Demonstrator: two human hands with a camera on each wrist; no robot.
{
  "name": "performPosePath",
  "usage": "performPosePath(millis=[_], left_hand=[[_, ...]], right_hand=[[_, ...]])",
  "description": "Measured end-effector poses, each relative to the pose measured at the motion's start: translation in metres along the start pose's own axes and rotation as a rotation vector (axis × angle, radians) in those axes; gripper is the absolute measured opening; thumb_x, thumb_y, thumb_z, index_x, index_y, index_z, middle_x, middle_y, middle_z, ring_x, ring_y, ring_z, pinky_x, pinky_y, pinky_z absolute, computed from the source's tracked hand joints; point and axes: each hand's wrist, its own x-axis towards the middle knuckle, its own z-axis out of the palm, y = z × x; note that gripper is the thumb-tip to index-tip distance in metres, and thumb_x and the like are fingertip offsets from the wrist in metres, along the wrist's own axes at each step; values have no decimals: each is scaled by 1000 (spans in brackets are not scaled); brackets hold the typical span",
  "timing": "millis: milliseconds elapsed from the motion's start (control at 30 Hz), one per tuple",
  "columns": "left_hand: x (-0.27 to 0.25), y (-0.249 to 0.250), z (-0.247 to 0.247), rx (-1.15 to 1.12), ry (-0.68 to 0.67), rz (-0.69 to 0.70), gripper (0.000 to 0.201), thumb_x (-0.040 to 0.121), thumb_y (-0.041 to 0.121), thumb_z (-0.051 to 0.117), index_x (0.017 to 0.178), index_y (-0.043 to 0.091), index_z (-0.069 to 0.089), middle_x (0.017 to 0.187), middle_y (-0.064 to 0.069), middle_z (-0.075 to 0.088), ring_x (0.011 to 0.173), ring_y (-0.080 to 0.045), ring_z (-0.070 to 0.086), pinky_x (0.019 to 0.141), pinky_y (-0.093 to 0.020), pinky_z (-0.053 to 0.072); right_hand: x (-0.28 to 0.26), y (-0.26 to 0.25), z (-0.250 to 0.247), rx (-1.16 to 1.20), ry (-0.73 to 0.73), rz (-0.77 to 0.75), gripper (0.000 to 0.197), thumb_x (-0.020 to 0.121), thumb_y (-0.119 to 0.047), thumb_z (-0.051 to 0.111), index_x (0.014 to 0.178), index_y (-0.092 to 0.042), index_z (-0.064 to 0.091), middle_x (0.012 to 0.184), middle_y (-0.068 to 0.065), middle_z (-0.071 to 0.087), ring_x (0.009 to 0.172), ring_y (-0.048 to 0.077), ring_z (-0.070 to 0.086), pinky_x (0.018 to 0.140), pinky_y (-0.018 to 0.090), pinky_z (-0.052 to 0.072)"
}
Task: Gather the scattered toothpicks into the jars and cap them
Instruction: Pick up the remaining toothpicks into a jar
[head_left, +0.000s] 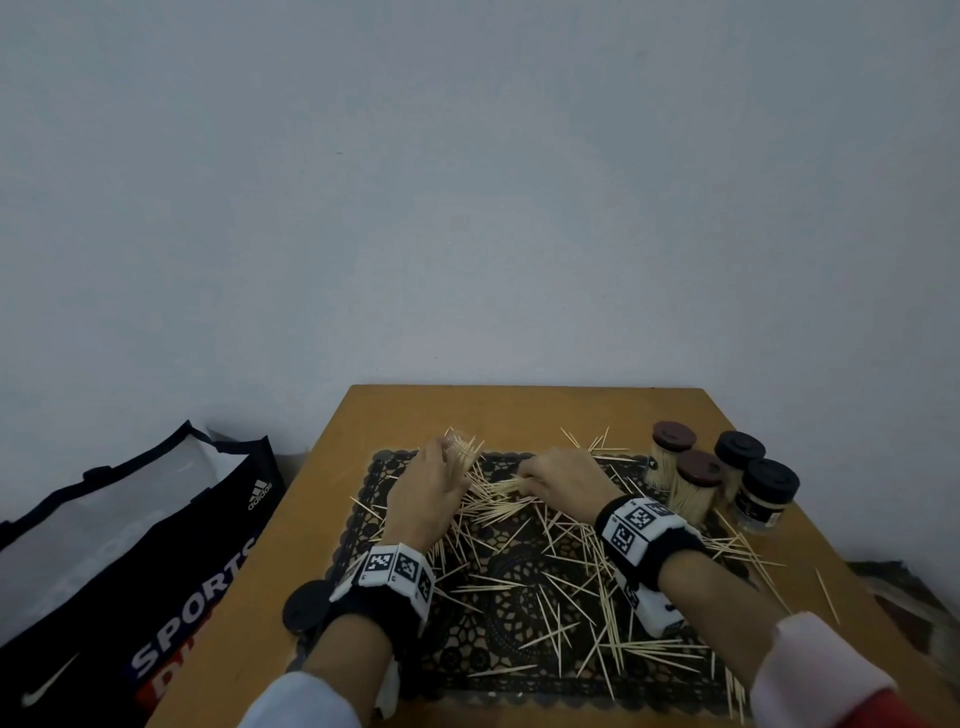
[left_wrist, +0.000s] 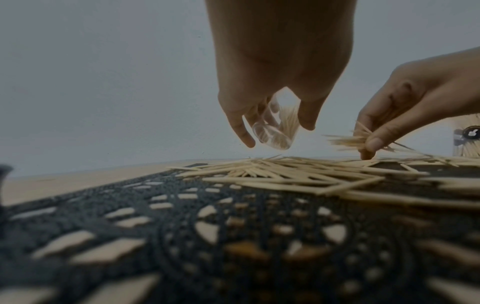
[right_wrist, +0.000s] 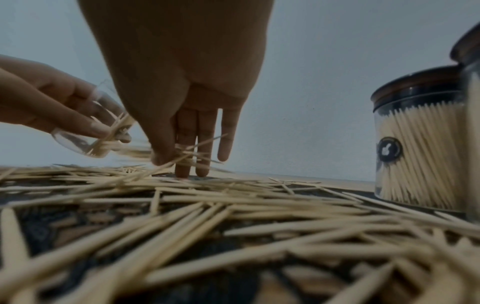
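Observation:
Pale toothpicks (head_left: 524, 561) lie scattered over a black lace placemat (head_left: 519, 644) on the wooden table (head_left: 332, 457). My left hand (head_left: 431, 488) grips a clear open jar (left_wrist: 272, 129), tilted above the mat's far left with toothpicks in it. Just to its right, my right hand (head_left: 561, 475) pinches a small bundle of toothpicks (left_wrist: 348, 142) between thumb and fingers, its fingertips (right_wrist: 182, 170) touching the mat. Several capped, filled jars (head_left: 696, 478) stand at the table's right. A loose black cap (head_left: 306, 605) lies by my left wrist.
A black sports bag (head_left: 130, 561) stands on the floor left of the table. A plain grey wall (head_left: 467, 182) runs right behind the table's far edge. Stray toothpicks (head_left: 826, 597) reach toward the right edge.

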Motion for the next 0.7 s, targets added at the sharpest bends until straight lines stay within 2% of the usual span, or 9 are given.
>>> performPosePath(millis=[100,133,233,300,400,500,567,633,700], left_hand=[[1,-2,1,67,14,1,41,92,22,62,128,12,46,117,-4,60,100,-19,57,82,-34,50],[2,-2,1,91,10,-1,40,90,17,62,127,12,47,117,-5,60,100,-20,56,82,-34,49],[3,-2,1,131,-35,12,43,86,13,63,127,12,48,119,-5,59,105,-23,55,85,-36,49],[3,-1,1,109,-72,52,45,85,15,66,126,13,48,120,-4,59,106,-23,56,87,-37,48],[2,2,2,72,-101,126,48,86,20,69,129,14,49,122,-1,59,107,-19,56,89,-31,46],[1,4,4,11,-124,183,48,87,24,70,131,16,51,124,2,59,110,-15,56,93,-28,46],[0,5,4,-14,-135,207,47,87,27,70,129,16,52,120,4,59,105,-12,55,90,-23,43],[0,6,3,-36,-134,210,44,88,28,69,127,16,52,116,5,59,98,-9,54,84,-19,40],[0,6,3,-55,-130,211,41,90,30,67,125,15,53,113,4,60,95,-10,55,83,-21,44]], right_hand=[[1,-1,0,53,73,35,22,100,-28,48,97,-15,66,83,-4,67,66,9,57,55,12,39],[0,-1,-1,68,113,39,20,100,-24,49,99,-13,65,86,-3,68,69,9,60,57,12,42],[-2,-2,-5,86,209,46,16,98,-18,51,101,-11,65,92,1,70,79,14,64,72,29,54],[-3,-2,-5,95,223,35,13,97,-16,53,95,-10,64,89,3,68,79,17,62,72,34,54],[-2,-5,-5,86,234,-41,11,95,-17,55,90,-12,63,85,2,65,75,17,59,68,32,53],[1,-8,-5,49,205,-63,19,98,-23,51,101,-11,65,90,2,62,74,11,48,63,22,38],[2,-11,-5,9,191,-76,23,98,-25,52,110,-11,66,90,1,60,71,9,46,59,18,31],[1,-13,-3,9,184,-93,23,95,-21,57,114,-12,67,85,0,59,61,8,43,50,12,21],[2,-14,-2,28,136,-92,29,97,-14,54,125,-11,60,90,2,57,60,7,40,47,11,18]])
